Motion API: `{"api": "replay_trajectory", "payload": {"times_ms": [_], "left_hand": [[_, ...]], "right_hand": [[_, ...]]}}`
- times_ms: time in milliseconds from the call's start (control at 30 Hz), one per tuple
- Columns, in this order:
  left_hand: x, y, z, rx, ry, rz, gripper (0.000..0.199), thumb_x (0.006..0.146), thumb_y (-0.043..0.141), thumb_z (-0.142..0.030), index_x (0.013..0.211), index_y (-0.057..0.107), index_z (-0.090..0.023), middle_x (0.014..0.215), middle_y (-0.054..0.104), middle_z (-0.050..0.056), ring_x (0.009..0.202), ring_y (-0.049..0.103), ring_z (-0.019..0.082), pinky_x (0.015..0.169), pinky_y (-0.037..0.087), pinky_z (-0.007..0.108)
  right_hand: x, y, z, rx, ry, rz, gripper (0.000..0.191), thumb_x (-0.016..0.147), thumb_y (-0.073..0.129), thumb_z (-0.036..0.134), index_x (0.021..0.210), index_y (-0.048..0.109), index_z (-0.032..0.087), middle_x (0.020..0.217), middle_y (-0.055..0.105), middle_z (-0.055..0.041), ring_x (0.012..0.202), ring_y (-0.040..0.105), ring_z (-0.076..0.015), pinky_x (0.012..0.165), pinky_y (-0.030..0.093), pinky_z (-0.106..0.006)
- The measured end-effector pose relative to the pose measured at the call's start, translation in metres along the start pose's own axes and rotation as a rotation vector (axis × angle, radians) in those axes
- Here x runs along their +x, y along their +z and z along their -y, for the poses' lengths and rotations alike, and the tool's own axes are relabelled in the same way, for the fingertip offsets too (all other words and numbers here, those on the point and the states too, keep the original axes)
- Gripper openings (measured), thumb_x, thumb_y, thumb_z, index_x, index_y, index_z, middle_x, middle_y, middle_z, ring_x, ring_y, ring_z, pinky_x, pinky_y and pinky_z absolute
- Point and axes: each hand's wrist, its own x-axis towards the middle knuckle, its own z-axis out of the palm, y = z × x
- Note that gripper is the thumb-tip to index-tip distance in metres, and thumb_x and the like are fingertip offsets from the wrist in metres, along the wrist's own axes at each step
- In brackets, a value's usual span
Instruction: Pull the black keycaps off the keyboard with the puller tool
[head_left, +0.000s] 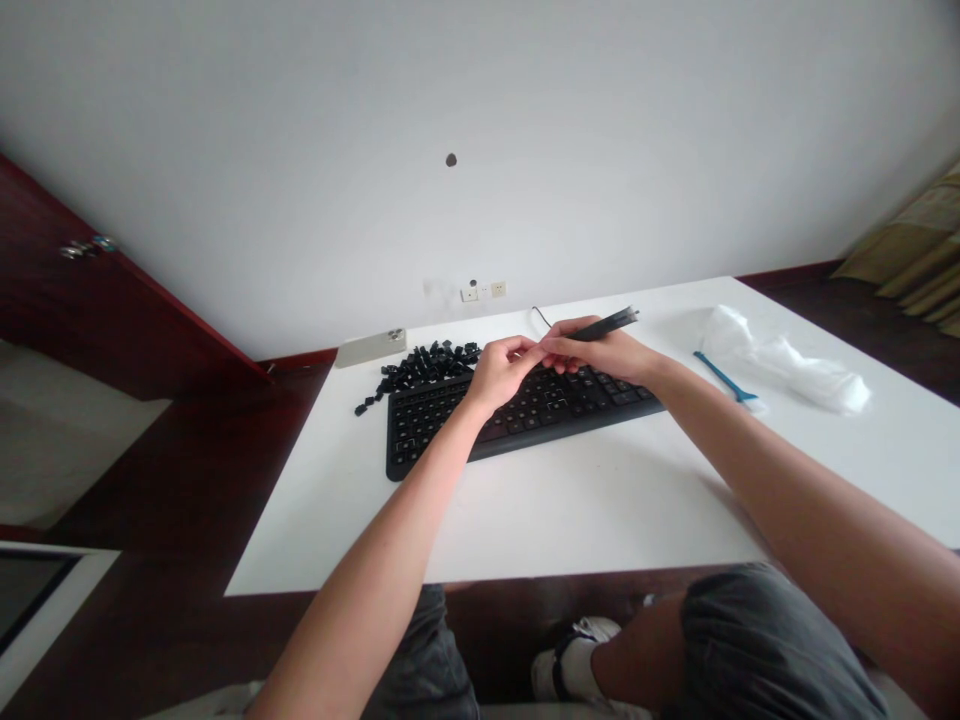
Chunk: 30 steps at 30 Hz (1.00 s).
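Note:
A black keyboard (517, 425) lies on the white table, with many of its keycaps off and bare switch spots showing. Over its upper middle, my left hand (504, 368) is closed in a pinch, its fingertips meeting those of my right hand; whatever it pinches is too small to make out. My right hand (600, 350) grips a slim black tool (609, 323) like a pen, its greyish, uneven end pointing up and right. Hidden by the fingers is the tool's other end. Behind the keyboard's left half sits a pile of loose black keycaps (431, 365).
A phone (373, 346) lies at the table's back left corner. On the right are a blue-handled brush (724, 376) and a crumpled white plastic bag (787, 365). A thin cable (540, 316) runs behind my hands. The wall stands behind the white table (600, 510).

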Motion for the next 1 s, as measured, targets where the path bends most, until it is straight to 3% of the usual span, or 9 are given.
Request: {"api": "replay_trajectory", "payload": {"times_ms": [133, 267, 367, 500, 733, 1000], "left_hand": [[-0.002, -0.005, -0.001, 0.178, 0.011, -0.025, 0.025, 0.095, 0.073, -0.041, 0.083, 0.075, -0.019, 0.081, 0.075, 0.002, 0.068, 0.058, 0.014, 0.069, 0.045, 0.028], [-0.007, -0.016, -0.012, 0.434, 0.082, -0.037, 0.014, 0.093, 0.076, -0.035, 0.093, 0.076, -0.021, 0.084, 0.076, 0.001, 0.07, 0.061, 0.014, 0.072, 0.047, 0.029], [-0.015, -0.028, -0.027, 0.542, 0.114, 0.046, 0.011, 0.095, 0.071, -0.031, 0.095, 0.077, -0.021, 0.083, 0.074, 0.001, 0.07, 0.061, 0.014, 0.071, 0.046, 0.029], [-0.034, -0.04, -0.046, 0.71, 0.111, 0.242, 0.018, 0.096, 0.07, -0.035, 0.087, 0.078, -0.022, 0.063, 0.062, -0.003, 0.057, 0.051, 0.012, 0.062, 0.036, 0.029], [-0.07, -0.049, -0.045, 0.804, -0.027, 0.324, 0.029, 0.088, 0.082, -0.047, 0.108, 0.082, -0.026, 0.064, 0.061, -0.005, 0.055, 0.048, 0.011, 0.06, 0.034, 0.027], [-0.068, -0.052, -0.047, 0.811, -0.068, 0.366, 0.018, 0.085, 0.084, -0.044, 0.091, 0.083, -0.027, 0.061, 0.061, -0.005, 0.054, 0.049, 0.011, 0.058, 0.032, 0.028]], "right_hand": [[0.0, -0.006, 0.0, -0.071, 0.067, 0.073, 0.045, 0.09, 0.07, 0.064, 0.084, 0.069, 0.019, 0.085, 0.072, -0.0065, 0.072, 0.061, -0.0169, 0.065, 0.047, -0.032], [0.0, -0.007, -0.001, -0.12, 0.03, 0.109, 0.041, 0.092, 0.068, 0.058, 0.078, 0.065, 0.02, 0.07, 0.058, -0.0009, 0.067, 0.051, -0.0154, 0.06, 0.04, -0.03], [-0.001, -0.008, -0.001, -0.144, 0.025, 0.139, 0.04, 0.093, 0.067, 0.058, 0.079, 0.065, 0.021, 0.068, 0.053, 0.0006, 0.066, 0.048, -0.0155, 0.06, 0.039, -0.03], [-0.003, -0.01, 0.002, -0.228, 0.034, 0.211, 0.04, 0.094, 0.065, 0.056, 0.075, 0.06, 0.021, 0.068, 0.054, 0.0, 0.066, 0.049, -0.0157, 0.059, 0.038, -0.03], [-0.006, -0.003, 0.008, -0.342, 0.031, 0.256, 0.037, 0.095, 0.062, 0.051, 0.072, 0.057, 0.022, 0.067, 0.057, 0.001, 0.062, 0.049, -0.0149, 0.062, 0.037, -0.032], [-0.009, 0.025, 0.013, -0.531, -0.071, 0.152, 0.03, 0.096, 0.057, 0.041, 0.073, 0.054, 0.023, 0.064, 0.05, 0.0024, 0.061, 0.042, -0.0146, 0.063, 0.034, -0.032]]}}
